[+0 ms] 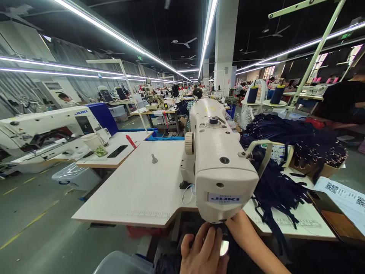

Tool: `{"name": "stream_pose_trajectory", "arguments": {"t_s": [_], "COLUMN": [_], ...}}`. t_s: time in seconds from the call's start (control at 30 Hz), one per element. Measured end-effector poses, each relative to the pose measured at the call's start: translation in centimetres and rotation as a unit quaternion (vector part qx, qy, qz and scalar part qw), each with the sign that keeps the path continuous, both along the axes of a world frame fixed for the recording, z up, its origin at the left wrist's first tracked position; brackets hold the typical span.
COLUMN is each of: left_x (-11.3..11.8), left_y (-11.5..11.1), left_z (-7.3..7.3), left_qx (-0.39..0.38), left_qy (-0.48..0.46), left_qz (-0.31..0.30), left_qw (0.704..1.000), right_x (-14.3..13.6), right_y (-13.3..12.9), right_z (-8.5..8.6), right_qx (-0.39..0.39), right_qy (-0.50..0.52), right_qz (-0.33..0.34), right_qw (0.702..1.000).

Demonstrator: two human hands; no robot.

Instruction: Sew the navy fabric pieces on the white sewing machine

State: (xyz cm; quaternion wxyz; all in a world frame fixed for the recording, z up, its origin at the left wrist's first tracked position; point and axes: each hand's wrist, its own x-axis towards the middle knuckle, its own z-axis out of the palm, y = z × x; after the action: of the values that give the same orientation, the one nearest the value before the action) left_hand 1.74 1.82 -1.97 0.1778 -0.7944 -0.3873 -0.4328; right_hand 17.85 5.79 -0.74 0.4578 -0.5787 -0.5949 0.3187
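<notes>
A white JUKI sewing machine (pixel 225 171) fills the middle, its head hanging over my hands. My left hand (pixel 201 249) is just below the head, fingers bent and close together on dark fabric (pixel 169 262). The machine head hides part of what these fingertips touch. From the right, my right hand (pixel 236 222) reaches in under the same head; its fingers are out of sight behind it. A bright, lit patch shows beside my left fingers. On the right side of the table lies a heap of navy straps (pixel 276 190), some hanging over the front edge.
The white tabletop (pixel 128 190) carries a small grey metal piece (pixel 154 158). To the left are a paper cup (pixel 95 144), a phone (pixel 118 151) and another JUKI machine (pixel 57 127). Navy thread cones (pixel 252 94) stand behind right. A clear plastic bin (pixel 122 262) is low in front.
</notes>
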Motion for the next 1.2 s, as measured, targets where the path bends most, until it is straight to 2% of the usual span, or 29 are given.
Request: {"name": "stream_pose_trajectory", "arguments": {"t_s": [0.2, 0.47, 0.73, 0.93, 1.07, 1.2], "left_x": [0.8, 1.2, 1.1, 1.4, 1.1, 0.5], "left_y": [-0.1, 0.0, -0.2, -0.2, -0.3, -0.4], "left_z": [-0.1, 0.2, 0.3, 0.4, 0.4, 0.6], "left_qx": [-0.006, 0.019, -0.004, 0.031, 0.025, 0.021], "left_qy": [-0.032, -0.051, -0.03, -0.043, -0.027, -0.01], "left_qz": [0.024, 0.044, 0.04, 0.074, 0.071, 0.067], "left_qw": [0.999, 0.998, 0.999, 0.996, 0.997, 0.997], "right_x": [0.6, 0.4, 0.7, -0.1, -0.6, 0.0], "right_y": [0.5, 0.6, 0.9, 0.6, 0.2, -0.5], "right_z": [-0.9, -0.8, -1.7, -1.8, -1.8, -2.9], "right_qx": [0.007, 0.007, 0.005, 0.007, 0.009, 0.029], "right_qy": [-0.008, -0.03, -0.039, -0.033, -0.009, 0.035], "right_qz": [0.022, 0.02, 0.02, -0.015, -0.033, -0.078], "right_qw": [1.0, 0.999, 0.999, 0.999, 0.999, 0.996]}}
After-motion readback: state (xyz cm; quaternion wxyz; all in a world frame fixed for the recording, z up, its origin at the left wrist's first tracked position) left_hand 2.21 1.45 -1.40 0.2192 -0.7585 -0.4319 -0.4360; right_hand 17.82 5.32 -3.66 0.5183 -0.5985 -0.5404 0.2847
